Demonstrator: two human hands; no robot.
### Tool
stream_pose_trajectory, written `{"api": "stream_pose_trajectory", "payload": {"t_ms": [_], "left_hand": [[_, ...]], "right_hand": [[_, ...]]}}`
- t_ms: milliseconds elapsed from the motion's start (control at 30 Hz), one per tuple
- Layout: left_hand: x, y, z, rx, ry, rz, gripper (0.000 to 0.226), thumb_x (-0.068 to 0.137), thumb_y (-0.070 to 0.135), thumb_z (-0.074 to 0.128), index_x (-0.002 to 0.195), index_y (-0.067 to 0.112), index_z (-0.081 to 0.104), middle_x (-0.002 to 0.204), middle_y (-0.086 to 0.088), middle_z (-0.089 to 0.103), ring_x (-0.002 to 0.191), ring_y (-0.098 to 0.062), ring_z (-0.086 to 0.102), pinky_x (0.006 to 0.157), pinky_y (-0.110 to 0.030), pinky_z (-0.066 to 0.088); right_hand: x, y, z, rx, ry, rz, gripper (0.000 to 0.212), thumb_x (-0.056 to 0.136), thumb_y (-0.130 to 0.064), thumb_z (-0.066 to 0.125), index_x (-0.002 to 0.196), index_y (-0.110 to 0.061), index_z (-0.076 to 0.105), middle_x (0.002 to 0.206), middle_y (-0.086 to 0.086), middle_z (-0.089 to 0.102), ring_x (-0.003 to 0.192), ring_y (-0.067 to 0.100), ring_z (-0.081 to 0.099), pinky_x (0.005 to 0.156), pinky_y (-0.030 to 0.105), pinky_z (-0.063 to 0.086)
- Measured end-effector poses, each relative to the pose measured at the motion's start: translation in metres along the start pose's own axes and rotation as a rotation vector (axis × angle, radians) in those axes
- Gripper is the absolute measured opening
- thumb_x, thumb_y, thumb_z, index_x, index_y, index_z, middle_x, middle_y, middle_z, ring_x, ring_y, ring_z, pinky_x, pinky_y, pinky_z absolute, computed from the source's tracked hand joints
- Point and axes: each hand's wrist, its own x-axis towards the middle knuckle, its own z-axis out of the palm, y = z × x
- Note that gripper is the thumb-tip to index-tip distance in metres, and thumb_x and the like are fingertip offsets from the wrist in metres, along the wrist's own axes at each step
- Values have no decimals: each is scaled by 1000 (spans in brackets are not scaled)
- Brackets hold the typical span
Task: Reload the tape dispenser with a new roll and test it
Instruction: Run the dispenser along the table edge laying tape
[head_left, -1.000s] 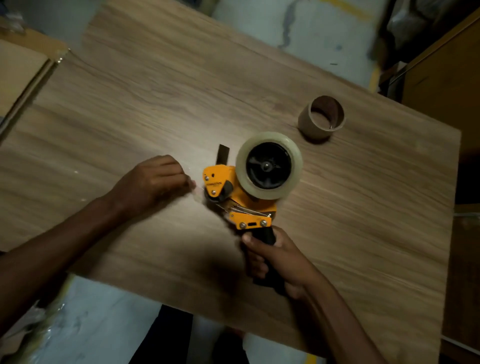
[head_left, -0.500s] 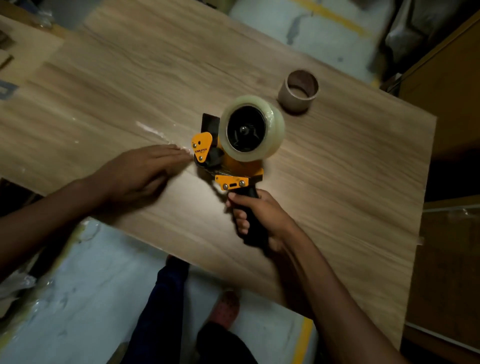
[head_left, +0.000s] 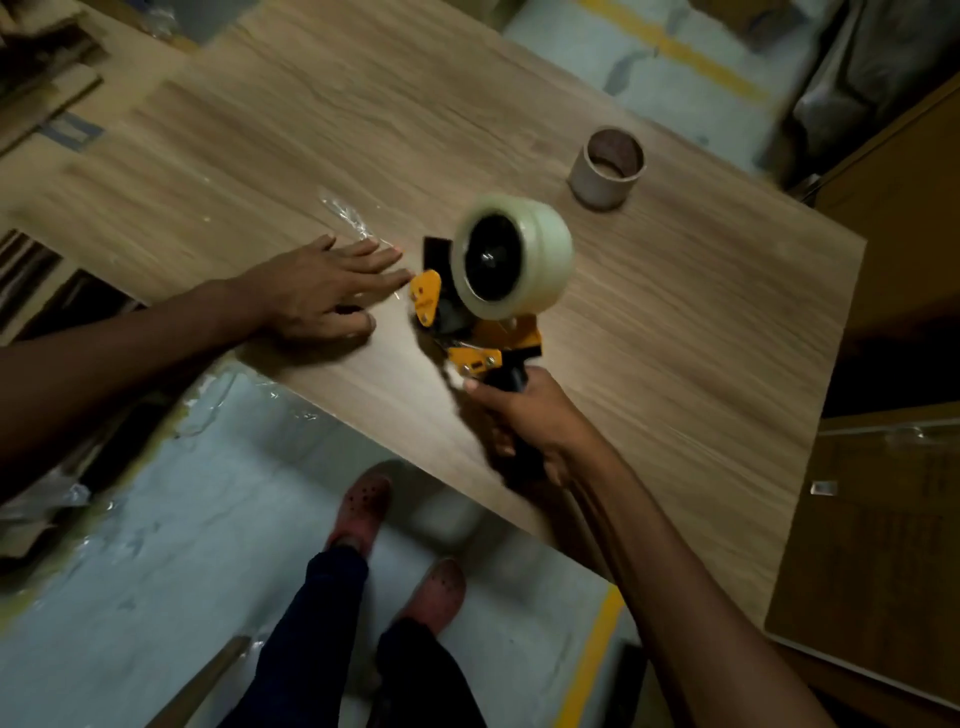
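On the table (head_left: 675, 322), the right hand (head_left: 524, 421) is clenched around the handle of the dispenser (head_left: 478, 322), which carries the roll (head_left: 511, 254), while the left hand (head_left: 322, 291) lies flat and released just left of it, and an empty core (head_left: 608, 169) stands well beyond.

Your tape dispenser (head_left: 470, 332) is orange and black, handle buried in your right fist, head pointing up and away from the grip. The new clear roll (head_left: 513, 255) sits on its hub just above, face turned toward you, a bit blurry.
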Motion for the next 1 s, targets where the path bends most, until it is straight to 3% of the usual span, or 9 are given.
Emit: {"api": "stream_pose_trajectory", "payload": {"t_ms": [133,367,467,533,633,767,833,900,1000], "left_hand": [[-1,15,-9,5,-100,-2,97,74,101,-5,159,54,-6,180,-9,-7,167,-35,-1,130,-62,14],[-5,30,7,42,-24,85,96,87,91,30,159,40,-8,180,-7,-6,167,-33,-2,134,-53,5],[-6,32,12,57,-18,95,103,87,94,25,168,36,0,178,-11,-13,166,-37,-8,134,-58,3],[-8,33,15,70,-23,89,104,86,97,22,169,37,5,176,-11,-20,166,-38,-13,133,-61,1],[-9,35,18,87,-24,76,104,83,99,20,168,43,3,175,-12,-23,165,-39,-15,131,-67,1],[-8,34,17,140,-51,70,107,80,102,21,168,45,-4,177,-11,-26,165,-37,-17,128,-72,0],[-10,35,14,153,-55,65,107,78,103,21,163,50,-18,176,-10,-27,165,-36,-18,128,-72,1],[-10,40,11,141,-53,55,108,76,104,22,157,53,-27,177,-11,-22,166,-36,-13,128,-70,4],[-11,63,16,141,-50,152,104,75,106,19,147,57,-38,178,-2,-17,167,-35,-2,128,-67,11]], "right_hand": [[-13,17,0,-14,65,22,22,92,-31,82,101,-12,75,74,9,66,51,20,49,44,25,37],[-16,9,6,-47,105,60,20,89,-27,83,98,-12,73,71,9,58,47,16,42,44,26,36],[-20,4,13,-71,127,65,30,89,-29,83,107,-6,74,83,15,65,64,27,52,54,30,41],[-21,4,16,-67,149,52,29,91,-32,82,108,-10,76,87,18,72,73,24,59,59,30,44],[-21,3,22,-71,154,22,18,92,-34,81,103,-19,78,79,0,76,57,2,63,53,21,45],[-32,8,26,-97,183,-6,14,89,-32,84,97,-21,79,85,-5,79,69,1,71,64,15,56],[-43,21,23,-47,197,23,30,78,-41,89,96,-18,81,95,8,83,93,25,80,90,40,65],[-56,37,24,24,190,29,48,63,-51,89,99,-20,82,103,21,82,107,53,72,95,74,54],[-66,52,19,34,187,-22,53,60,-47,91,102,-15,81,109,29,78,108,61,68,89,85,47]]}}
